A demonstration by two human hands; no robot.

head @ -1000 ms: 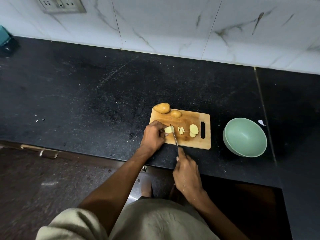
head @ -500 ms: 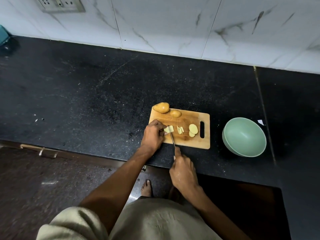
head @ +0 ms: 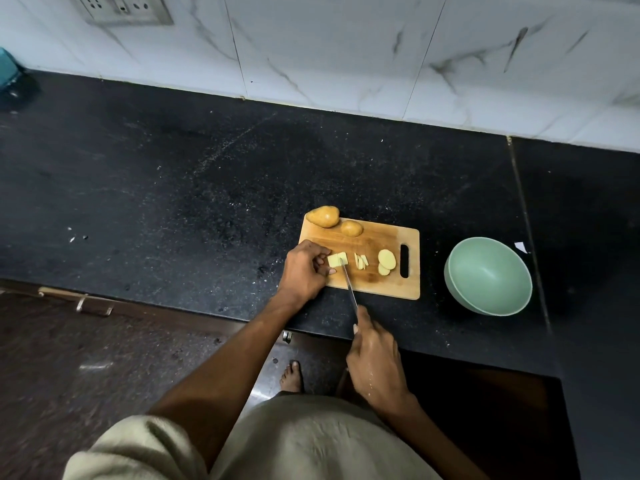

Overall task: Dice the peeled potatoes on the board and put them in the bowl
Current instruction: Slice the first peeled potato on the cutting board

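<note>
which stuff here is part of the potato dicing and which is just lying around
In the job:
wooden cutting board
pale potato block held by left hand
steel knife in right hand
cut potato slices
two whole potatoes
green bowl

Lying about:
white wall socket
white scrap

Between my board [head: 388, 285] and the bowl [head: 460, 289] on its right lies a strip of bare bench [head: 433, 271]. Two potatoes [head: 323, 216] block the board's far left corner, and slices [head: 386, 259] lie just left of its handle slot. Bare bench stretches far and left.
</note>
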